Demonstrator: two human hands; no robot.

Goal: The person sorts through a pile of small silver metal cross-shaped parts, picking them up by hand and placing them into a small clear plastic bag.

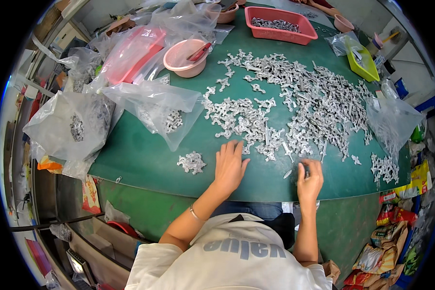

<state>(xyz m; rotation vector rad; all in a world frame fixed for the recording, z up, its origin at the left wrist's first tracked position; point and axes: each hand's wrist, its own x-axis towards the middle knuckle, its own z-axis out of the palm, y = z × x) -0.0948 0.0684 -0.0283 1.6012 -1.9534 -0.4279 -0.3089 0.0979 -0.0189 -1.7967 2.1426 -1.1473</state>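
A wide spread of small silver metal parts point(295, 99) covers the green table point(145, 154). My left hand point(229, 166) lies flat on the table, fingers apart, its fingertips touching the near edge of the spread. My right hand point(310, 180) is near the table's front edge with its fingers pinched on a small metal piece point(306, 170). A small separate cluster of the metal parts point(192, 162) lies to the left of my left hand.
Clear plastic bags point(162, 113) holding metal parts lie at the left, and another bag point(394, 123) at the right. A pink bowl point(184, 59), a red tray point(279, 24) of parts and a yellow-green tray point(362, 60) stand at the back. Packets lie on the floor at right.
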